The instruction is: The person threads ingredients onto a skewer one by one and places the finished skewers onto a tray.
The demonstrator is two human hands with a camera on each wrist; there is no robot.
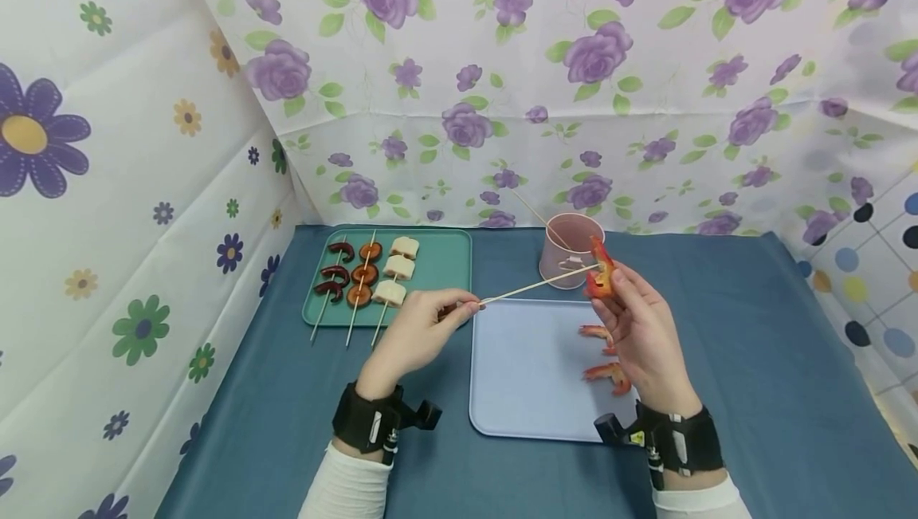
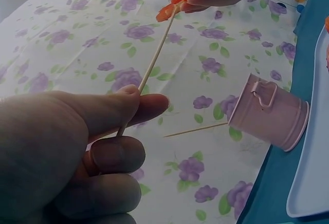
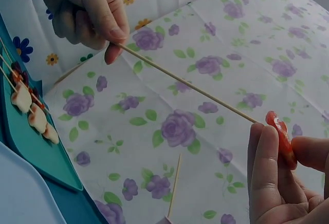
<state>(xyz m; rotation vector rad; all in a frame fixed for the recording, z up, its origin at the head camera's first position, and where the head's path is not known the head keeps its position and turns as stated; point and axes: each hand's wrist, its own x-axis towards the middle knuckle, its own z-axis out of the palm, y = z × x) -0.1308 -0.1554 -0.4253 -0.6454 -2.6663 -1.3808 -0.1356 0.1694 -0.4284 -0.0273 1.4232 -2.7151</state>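
Observation:
Between thumb and fingers my left hand [image 1: 423,329] pinches a thin wooden skewer [image 1: 531,288] near one end. My right hand [image 1: 645,328] holds a red-orange shrimp [image 1: 601,272] between thumb and fingers, above the far right of the pale blue tray. The skewer's far end meets the shrimp; in the right wrist view the tip is hidden behind the fingers [image 3: 264,152], so I cannot tell how deep it sits. Two more shrimp, one [image 1: 608,375] nearer and one [image 1: 597,334] partly behind my right hand, lie on the blue tray [image 1: 538,375].
A green tray [image 1: 445,264] at the back left bears three loaded skewers: dark curled pieces [image 1: 334,272], round brown slices [image 1: 364,273] and white pieces [image 1: 398,267]. A pink bucket [image 1: 555,260] with one skewer [image 1: 531,208] leaning in it stands behind the blue tray.

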